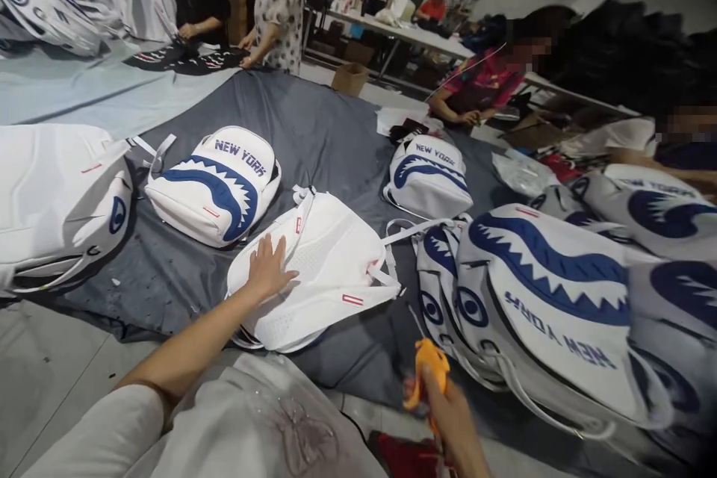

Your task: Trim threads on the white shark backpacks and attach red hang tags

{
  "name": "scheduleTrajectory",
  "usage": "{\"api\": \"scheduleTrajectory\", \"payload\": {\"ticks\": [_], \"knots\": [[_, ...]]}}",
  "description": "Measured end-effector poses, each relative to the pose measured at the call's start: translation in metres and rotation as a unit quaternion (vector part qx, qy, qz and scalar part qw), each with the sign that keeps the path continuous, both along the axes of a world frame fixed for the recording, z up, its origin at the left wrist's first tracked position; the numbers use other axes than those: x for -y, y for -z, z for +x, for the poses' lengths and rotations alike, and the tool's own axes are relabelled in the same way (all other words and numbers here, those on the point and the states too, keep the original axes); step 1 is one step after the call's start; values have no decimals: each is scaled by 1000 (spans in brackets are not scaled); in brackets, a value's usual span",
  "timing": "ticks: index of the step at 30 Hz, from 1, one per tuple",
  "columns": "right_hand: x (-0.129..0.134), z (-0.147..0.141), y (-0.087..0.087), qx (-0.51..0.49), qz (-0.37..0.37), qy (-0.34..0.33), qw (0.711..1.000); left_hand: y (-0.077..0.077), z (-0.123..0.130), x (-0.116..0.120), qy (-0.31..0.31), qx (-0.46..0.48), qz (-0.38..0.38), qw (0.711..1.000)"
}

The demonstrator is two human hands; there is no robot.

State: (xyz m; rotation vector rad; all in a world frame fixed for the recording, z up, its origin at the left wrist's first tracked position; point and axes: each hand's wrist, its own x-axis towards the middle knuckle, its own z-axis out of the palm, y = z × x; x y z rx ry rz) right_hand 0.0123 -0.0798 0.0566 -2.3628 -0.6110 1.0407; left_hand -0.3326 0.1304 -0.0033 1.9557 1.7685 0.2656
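The white bag lies near the front edge of the grey-topped counter. Its back and straps face up, so its front is hidden. The left hand is on top of it, with the fingers spread wide. That hand covers a bit of the bag.

The right hand is closed around an orange tool, just past the front edge of the counter. The tool is blurry and partly hidden by the fingers. A thin bit sticks up from it, but it is too blurry to name.

Behind the white bag, to the left, is a NEW YORK bag with a blue toothy mouth. A smaller-looking bag sits farther back. On the right, a big bag has its letters upside down and hides part of the bags around it. The far-left bag is cut off by the side of the view. Across the counter, a person in a pink shirt leans over, with small things too dark to make out.
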Motion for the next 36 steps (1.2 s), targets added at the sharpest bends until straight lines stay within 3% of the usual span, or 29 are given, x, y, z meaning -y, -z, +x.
{"api": "scheduleTrajectory", "payload": {"ticks": [3,6,9,11,13,15,16,17,19,22,25,28,32,36], "knots": [[-42,-21,-24,5,41,-69,997,8,11,15,7,-97,-9,995],[-69,-49,-37,-15,79,-216,973,3,2,21,-4,-121,17,993],[-97,-59,-44,13,53,-321,945,-14,-14,24,-38,-47,10,998],[-127,-54,-49,65,30,-353,933,-23,-22,24,-42,98,-34,994],[-163,-48,-52,141,-4,-379,915,-24,-27,23,-24,295,-124,947],[-195,-53,-53,219,-46,-403,887,-16,-30,18,-48,456,-234,858],[-205,-61,-53,241,-66,-416,874,-10,-31,14,-91,502,-283,812],[-211,-72,-52,246,-86,-435,862,-3,-32,9,-149,525,-323,774],[-208,-96,-51,192,-113,-517,827,12,-34,-3,-252,520,-379,723],[-192,-120,-55,106,-118,-629,761,27,-37,-18,-304,487,-440,690],[-193,-121,-61,173,-131,-598,771,32,-37,-24,-297,469,-475,682],[-207,-118,-64,164,-132,-612,762,32,-34,-24,-287,457,-480,692],[-217,-124,-65,239,-127,-553,788,32,-32,-22,-271,449,-471,709],[-214,-125,-72,146,-133,-604,773,35,-30,-18,-269,462,-416,735]]}}
